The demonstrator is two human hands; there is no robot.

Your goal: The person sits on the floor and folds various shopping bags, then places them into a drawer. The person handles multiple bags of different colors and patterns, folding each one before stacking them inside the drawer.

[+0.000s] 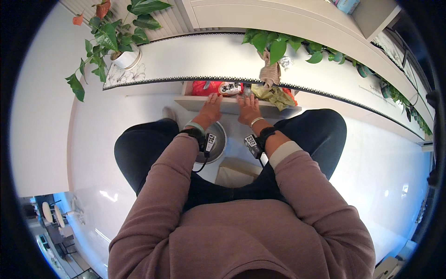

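A drawer (237, 105) stands partly pulled out below a long cabinet top. My left hand (210, 107) lies on the left part of its front's upper edge, fingers spread a little, with nothing held. Right of it, my right hand (249, 107) touches the same edge, also holding nothing. Inside the drawer a red package (205, 88) with writing lies at the left. A crumpled olive-green plastic bag (275, 96) sits at the right and hangs partly over the front. Something orange-red shows beside it. The back of the drawer is hidden under the cabinet top.
On the cabinet top (195, 59) are a potted anthurium (127, 59), a brown cloth (270, 71) draped over the edge, crumpled clear plastic (286, 62) and trailing green plants. A round metal basin (219, 141) and a cardboard box (237, 171) stand on the floor between my legs.
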